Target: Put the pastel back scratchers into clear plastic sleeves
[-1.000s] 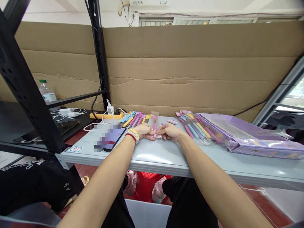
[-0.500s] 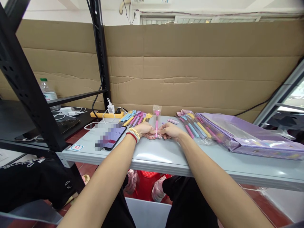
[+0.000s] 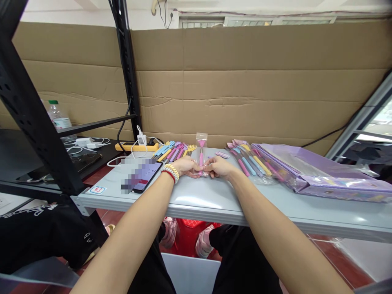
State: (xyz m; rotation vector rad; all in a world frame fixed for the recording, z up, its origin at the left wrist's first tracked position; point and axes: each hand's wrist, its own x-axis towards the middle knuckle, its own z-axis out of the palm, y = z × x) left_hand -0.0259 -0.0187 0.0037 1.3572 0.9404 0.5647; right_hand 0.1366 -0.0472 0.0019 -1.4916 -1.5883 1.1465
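Observation:
A pink back scratcher [image 3: 201, 156] stands head-up between my hands, inside a clear plastic bag [image 3: 201, 136]. My left hand [image 3: 187, 166] pinches the bag's lower end from the left. From the other side, my right hand [image 3: 218, 167] has its fingers closed on the same end, close to the left fingertips. Loose back scratchers [image 3: 174, 151] in blue, yellow, purple and pink lie fanned out beyond my left hand. Bagged back scratchers [image 3: 251, 161] are piled to the right. A small pink card [image 3: 222, 155] lies just behind my right hand.
A phone [image 3: 147, 176] lies left of my hands on the grey shelf [image 3: 208, 204]. Behind it is a yellow power strip [image 3: 122, 147] with a white charger. An open purple box [image 3: 339, 188] occupies the right side. Cardboard [image 3: 239, 87] walls the back; a black post [image 3: 127, 69] rises left.
The view has shifted slightly. Both hands keep their grip on the bagged back scratcher's lower end, with barely any movement.

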